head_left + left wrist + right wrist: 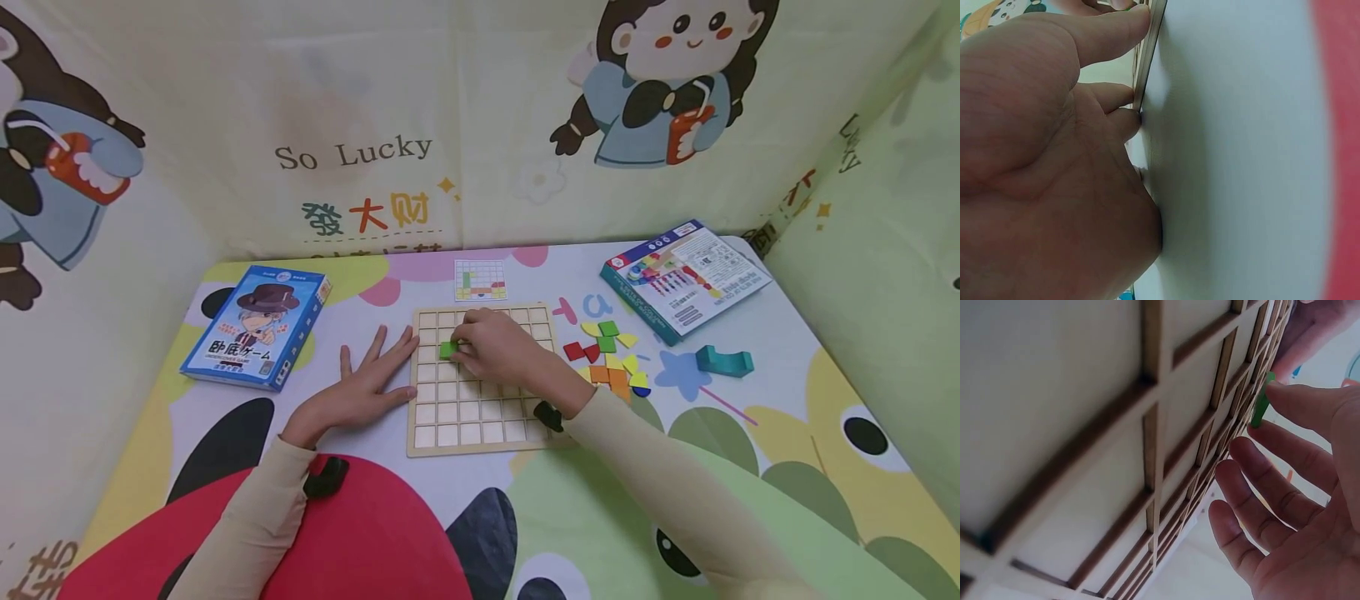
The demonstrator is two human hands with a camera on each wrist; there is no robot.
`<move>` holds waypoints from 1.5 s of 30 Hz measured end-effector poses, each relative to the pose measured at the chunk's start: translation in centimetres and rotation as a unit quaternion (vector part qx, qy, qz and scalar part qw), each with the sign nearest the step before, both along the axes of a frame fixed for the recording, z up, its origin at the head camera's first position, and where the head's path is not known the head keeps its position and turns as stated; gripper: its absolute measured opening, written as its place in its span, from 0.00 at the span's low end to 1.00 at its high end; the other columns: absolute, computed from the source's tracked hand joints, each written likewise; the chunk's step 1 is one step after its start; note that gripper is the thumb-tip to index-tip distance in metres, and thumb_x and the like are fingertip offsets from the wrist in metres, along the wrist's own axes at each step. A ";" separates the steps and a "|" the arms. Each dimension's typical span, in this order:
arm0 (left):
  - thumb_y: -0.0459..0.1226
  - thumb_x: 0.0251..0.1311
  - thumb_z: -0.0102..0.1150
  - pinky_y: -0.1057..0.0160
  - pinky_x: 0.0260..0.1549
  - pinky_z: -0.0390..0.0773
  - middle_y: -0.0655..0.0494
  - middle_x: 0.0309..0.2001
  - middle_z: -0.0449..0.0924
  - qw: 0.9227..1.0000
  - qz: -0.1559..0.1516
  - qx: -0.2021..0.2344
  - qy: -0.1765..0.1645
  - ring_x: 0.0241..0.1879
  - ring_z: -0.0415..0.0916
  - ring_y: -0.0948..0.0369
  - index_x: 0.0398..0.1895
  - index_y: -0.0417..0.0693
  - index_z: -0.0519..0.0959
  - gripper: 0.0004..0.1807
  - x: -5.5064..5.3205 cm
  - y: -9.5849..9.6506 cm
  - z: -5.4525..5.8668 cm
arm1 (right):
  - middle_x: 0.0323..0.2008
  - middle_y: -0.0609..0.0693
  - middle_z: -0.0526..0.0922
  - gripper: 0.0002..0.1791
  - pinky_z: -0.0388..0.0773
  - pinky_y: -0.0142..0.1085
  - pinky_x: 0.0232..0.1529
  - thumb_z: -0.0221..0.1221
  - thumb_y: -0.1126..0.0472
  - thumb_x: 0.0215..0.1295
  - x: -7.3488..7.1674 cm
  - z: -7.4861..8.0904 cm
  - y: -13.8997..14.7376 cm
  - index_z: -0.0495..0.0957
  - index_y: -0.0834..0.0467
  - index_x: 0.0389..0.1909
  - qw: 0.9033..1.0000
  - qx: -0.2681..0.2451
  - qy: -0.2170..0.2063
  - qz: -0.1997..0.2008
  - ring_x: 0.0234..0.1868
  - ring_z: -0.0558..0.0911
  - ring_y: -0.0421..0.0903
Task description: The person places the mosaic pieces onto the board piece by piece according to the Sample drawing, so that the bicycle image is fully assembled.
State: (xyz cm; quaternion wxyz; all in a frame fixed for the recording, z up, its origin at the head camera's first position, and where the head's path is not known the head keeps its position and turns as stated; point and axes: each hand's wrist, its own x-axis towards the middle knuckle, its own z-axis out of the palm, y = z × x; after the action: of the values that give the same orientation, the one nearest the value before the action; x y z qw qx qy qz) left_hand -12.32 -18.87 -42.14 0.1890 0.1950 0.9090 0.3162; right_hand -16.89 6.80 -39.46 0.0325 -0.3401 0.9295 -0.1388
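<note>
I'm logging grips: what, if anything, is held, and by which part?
The right hand pinches a small, flat green square piece, apparently by opposite edges, between thumb and index finger; the left hand holds nothing.

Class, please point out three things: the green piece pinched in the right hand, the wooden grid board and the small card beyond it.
Green piece (1260, 407): right wrist view, middle of its visible side.
Grid board (472, 451): head view, near rim.
Small card (481, 280): head view, middle of its printed face.

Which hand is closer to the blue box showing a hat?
The left hand: it lies right of the blue box, at the edge of the wooden board. The right hand is farther off, over the board, pinching a green tile.
</note>
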 end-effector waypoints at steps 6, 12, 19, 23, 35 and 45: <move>0.46 0.74 0.60 0.21 0.68 0.09 0.47 0.89 0.38 1.000 0.000 -0.002 0.001 0.86 0.18 0.39 0.87 0.50 0.49 0.46 0.1 0.0 0.0 | 0.45 0.50 0.87 0.16 0.81 0.41 0.52 0.68 0.49 0.71 -0.1 -0.1 -0.3 0.89 0.53 0.54 1.000 0.012 0.000 0.006 0.44 0.80 0.46; 0.47 0.74 0.60 0.21 0.68 0.09 0.47 0.89 0.38 1.000 0.000 -0.001 -0.001 0.86 0.18 0.39 0.88 0.51 0.48 0.46 0.1 -0.1 0.0 | 0.47 0.51 0.87 0.17 0.81 0.43 0.54 0.69 0.49 0.71 -0.1 -0.1 -0.5 0.89 0.53 0.55 1.000 0.021 -0.006 0.003 0.46 0.80 0.48; 0.46 0.74 0.60 0.22 0.68 0.09 0.47 0.89 0.37 1.000 0.001 -0.001 -0.001 0.86 0.18 0.39 0.88 0.50 0.48 0.46 0.1 -0.1 0.0 | 0.48 0.51 0.87 0.17 0.81 0.42 0.53 0.69 0.49 0.71 -0.2 -0.2 -0.6 0.89 0.52 0.55 1.000 0.030 0.003 0.008 0.47 0.80 0.48; 0.47 0.74 0.60 0.22 0.68 0.09 0.48 0.89 0.37 1.000 0.002 -0.004 -0.002 0.86 0.17 0.39 0.88 0.50 0.48 0.46 0.1 0.0 0.1 | 0.48 0.51 0.87 0.17 0.81 0.42 0.54 0.69 0.48 0.71 -0.2 -0.1 -0.6 0.89 0.52 0.55 0.999 0.032 0.004 0.007 0.47 0.80 0.48; 0.46 0.75 0.59 0.22 0.68 0.09 0.48 0.89 0.37 1.000 0.002 -0.001 -0.003 0.86 0.17 0.39 0.88 0.50 0.48 0.46 0.1 -0.1 0.1 | 0.48 0.50 0.85 0.18 0.80 0.40 0.52 0.68 0.48 0.71 -0.2 -0.1 -0.7 0.88 0.52 0.56 0.999 0.037 -0.002 0.008 0.46 0.78 0.47; 0.48 0.75 0.59 0.23 0.69 0.08 0.48 0.89 0.37 1.000 0.000 -0.005 -0.003 0.86 0.17 0.40 0.88 0.52 0.48 0.46 -0.1 0.0 0.0 | 0.48 0.51 0.87 0.17 0.81 0.38 0.52 0.68 0.50 0.72 0.0 0.1 0.1 0.89 0.53 0.55 1.000 0.010 -0.014 -0.007 0.47 0.78 0.47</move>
State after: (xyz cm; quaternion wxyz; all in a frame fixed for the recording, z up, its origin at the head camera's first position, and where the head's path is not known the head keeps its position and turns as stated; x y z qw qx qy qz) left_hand -12.39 -18.89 -42.12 0.1929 0.1934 0.9099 0.3122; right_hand -16.87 6.91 -39.36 0.0482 -0.3308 0.9328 -0.1344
